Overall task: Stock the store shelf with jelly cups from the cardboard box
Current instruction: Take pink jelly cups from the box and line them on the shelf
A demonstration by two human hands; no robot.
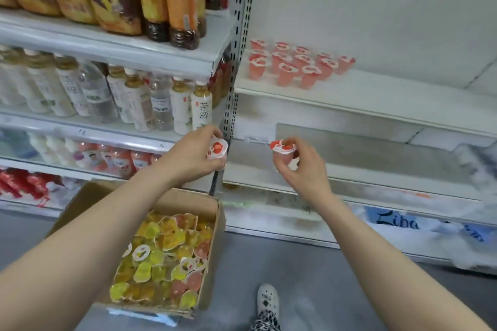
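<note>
Holding one pink jelly cup in each hand, the person faced the shelves with both arms stretched forward. The left hand [193, 154] gripped a cup [216, 149] with fingers curled round its body. Its red-and-white lid was tipped toward the camera, perhaps so it could be checked or righted before being set down. The right hand [301, 169] pinched a second cup [283, 148] by its sides, lid up and nearly level, a hold that would let it be stood straight onto a flat board.

Above and beyond both hands, nearest the right one, a cluster of pink cups [293, 66] stood upright in short rows on the white shelf [376, 101]. Sorting by colour seemed the reason that both hands held pink ones.

Below the left forearm sat the cardboard box [219, 220], open-topped on the floor, with loose cups [161, 258] in yellow, orange and pink lying in a heap. It sat close under the hands, likely to keep each reach short. Beyond the left hand and off to its left stood drink bottles [150, 99] on their own shelves, apart from this job.

By my reading, the step in hand was carrying the pair up to the cluster. The box held plenty more, so the job looked far from finished
</note>
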